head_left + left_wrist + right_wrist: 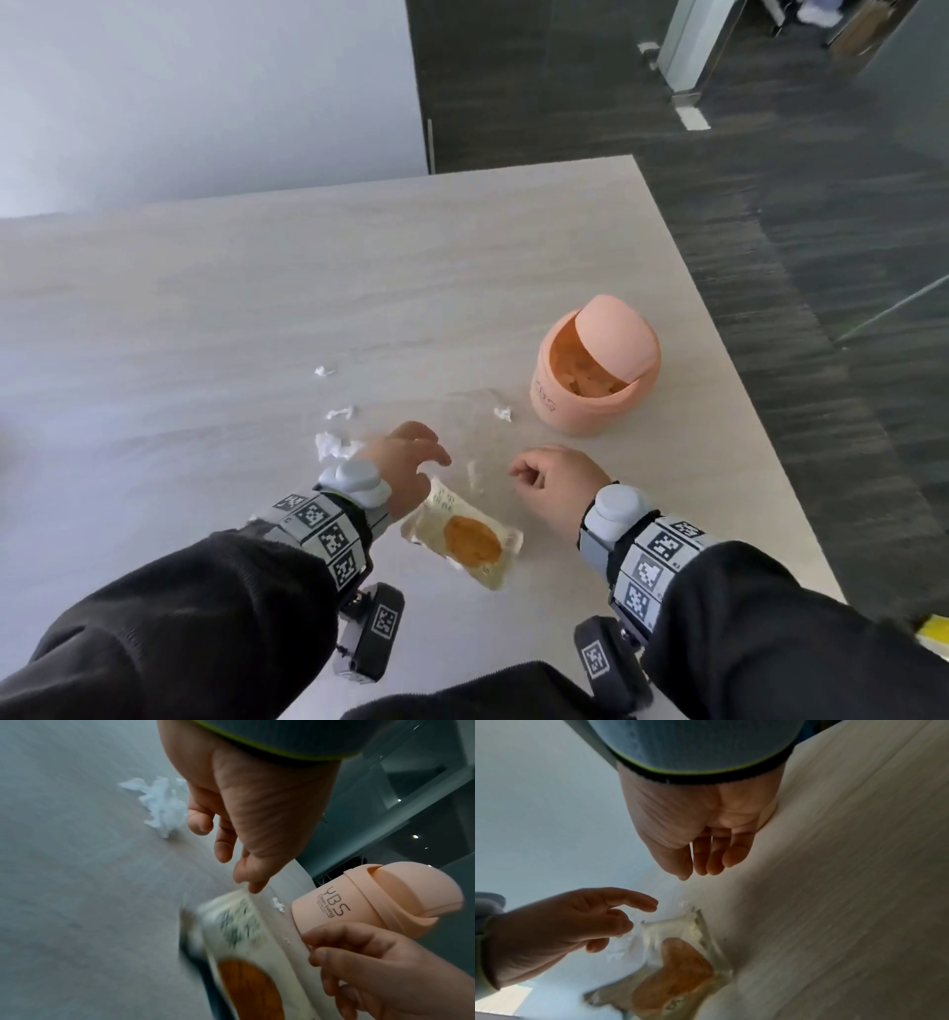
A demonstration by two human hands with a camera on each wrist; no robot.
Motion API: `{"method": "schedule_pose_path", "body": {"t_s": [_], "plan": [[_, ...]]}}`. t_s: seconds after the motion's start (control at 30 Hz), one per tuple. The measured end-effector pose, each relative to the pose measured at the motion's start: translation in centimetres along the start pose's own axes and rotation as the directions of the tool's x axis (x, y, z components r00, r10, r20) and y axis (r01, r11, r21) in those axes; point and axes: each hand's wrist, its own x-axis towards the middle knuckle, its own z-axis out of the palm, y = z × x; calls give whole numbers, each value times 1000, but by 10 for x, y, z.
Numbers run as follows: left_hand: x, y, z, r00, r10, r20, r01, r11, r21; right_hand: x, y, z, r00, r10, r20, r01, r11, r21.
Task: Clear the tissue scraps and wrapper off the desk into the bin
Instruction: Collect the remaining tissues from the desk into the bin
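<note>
While the desk (308, 288) carries the peach bin (590, 380) at its right side with the lid swung open, the wrapper (462, 534) lies flat between both hands. Left hand (405, 467) hovers, fingers loosely spread; right hand (554, 488) hangs loosely curled, empty. Tissue scraps (334, 444) lie scattered left of the bin.

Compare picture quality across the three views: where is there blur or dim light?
Head view: evenly lit, sharp on the bin. Left wrist view: wrapper smeared by blur, bin lettering crisp. Right wrist view: the right hand is dim against a bright wall, wrapper soft.
</note>
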Motion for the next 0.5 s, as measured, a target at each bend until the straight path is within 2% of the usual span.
{"method": "schedule_pose_path", "body": {"t_s": [0.1,0.23,0.3,0.4,0.5], "plan": [[-11,-16,8,1000,-28,6,29,999,-37,6,-7,13,999,34,28,-32,996,-82],[-28,-37,15,980,-135,-144,104,973,-205,11,-16,22,999,31,30,-28,994,-107],[-35,-52,12,958,-192,-214,125,948,-292,16,-21,28,999,-2,49,8,994,-111],[-37,-73,5,908,-309,-283,207,918,-337,24,-24,38,994,-47,101,63,985,-158],[-33,-86,0,852,-412,-323,283,882,-377,27,-21,44,996,-55,75,69,976,-205]]}}
